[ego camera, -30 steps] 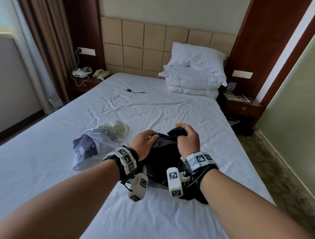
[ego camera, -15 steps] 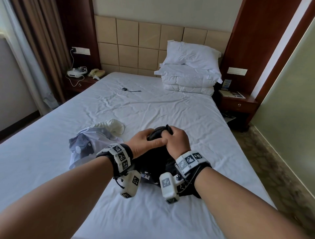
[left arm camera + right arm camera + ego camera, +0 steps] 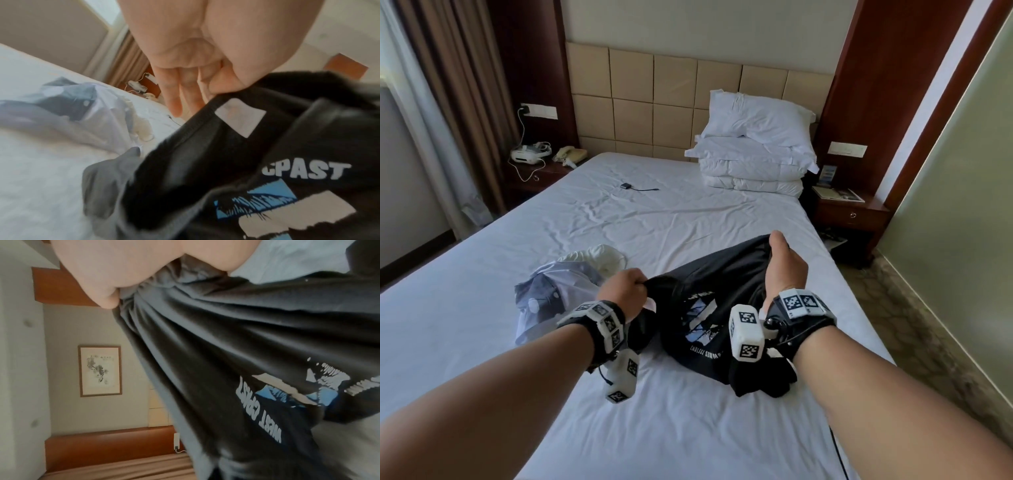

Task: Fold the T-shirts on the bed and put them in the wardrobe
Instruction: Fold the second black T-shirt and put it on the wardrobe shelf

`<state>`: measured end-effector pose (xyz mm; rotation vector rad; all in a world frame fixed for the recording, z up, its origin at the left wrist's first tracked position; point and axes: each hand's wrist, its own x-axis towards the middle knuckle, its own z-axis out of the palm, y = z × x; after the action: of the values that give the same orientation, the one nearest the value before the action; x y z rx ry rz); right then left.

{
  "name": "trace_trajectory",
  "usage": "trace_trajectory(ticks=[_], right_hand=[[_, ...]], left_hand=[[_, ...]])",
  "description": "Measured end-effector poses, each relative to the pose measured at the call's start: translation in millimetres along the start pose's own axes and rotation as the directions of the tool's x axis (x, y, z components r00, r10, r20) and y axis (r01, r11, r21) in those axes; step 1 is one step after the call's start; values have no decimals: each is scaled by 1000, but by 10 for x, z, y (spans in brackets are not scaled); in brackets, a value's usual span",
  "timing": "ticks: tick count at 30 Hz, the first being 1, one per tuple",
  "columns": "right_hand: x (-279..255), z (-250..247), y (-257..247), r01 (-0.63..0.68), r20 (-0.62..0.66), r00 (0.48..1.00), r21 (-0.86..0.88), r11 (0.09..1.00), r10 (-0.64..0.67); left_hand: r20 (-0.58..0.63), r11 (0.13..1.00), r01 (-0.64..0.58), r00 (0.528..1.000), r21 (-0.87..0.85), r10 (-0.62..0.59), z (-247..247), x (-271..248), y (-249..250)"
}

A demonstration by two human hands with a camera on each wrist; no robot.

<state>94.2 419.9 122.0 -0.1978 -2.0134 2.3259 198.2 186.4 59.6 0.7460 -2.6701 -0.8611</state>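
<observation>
Black T-shirt (image 3: 726, 284), printed on the chest with pale lettering and a blue-and-white graphic, lies rumpled on the near right part of the bed (image 3: 619, 222), partly stretched between both hands. Left hand (image 3: 624, 290) pinches the collar edge by its white label; right hand (image 3: 786, 270) clutches bunched fabric farther up. Beyond the left hand lies a crumpled pale-blue-and-white garment (image 3: 558, 287); stacked white pillows (image 3: 753, 144) sit at the headboard.

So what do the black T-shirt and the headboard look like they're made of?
Black T-shirt: soft matte knit, probably cotton jersey; it bunches and drapes between both hands, with a stitched hem and a flat printed graphic.
Headboard: padded beige square panels with a faint sheen, likely leatherette or smooth fabric; I can't tell which.
</observation>
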Motion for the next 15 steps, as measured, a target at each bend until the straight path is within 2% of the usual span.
trace_trajectory(ticks=[5,8,11,13,15], right_hand=[[11,-91,79,93,116,990,-94,991,-82],[-29,-99,106,207,165,972,-277,938,-166],[-118,-130,99,298,289,939,-418,858,-185],[-181,-149,146,331,413,900,-437,837,-140],[-252,-157,211,405,570,816,-446,798,-96]], left_hand=[[87,992,-105,990,-75,111,76,-104,167],[101,947,-78,988,-313,115,107,-165,357],[137,840,-43,981,-541,138,40,-227,556],[145,789,-23,979,-614,142,-33,-264,671],[152,779,-32,975,-626,163,-75,-281,763]])
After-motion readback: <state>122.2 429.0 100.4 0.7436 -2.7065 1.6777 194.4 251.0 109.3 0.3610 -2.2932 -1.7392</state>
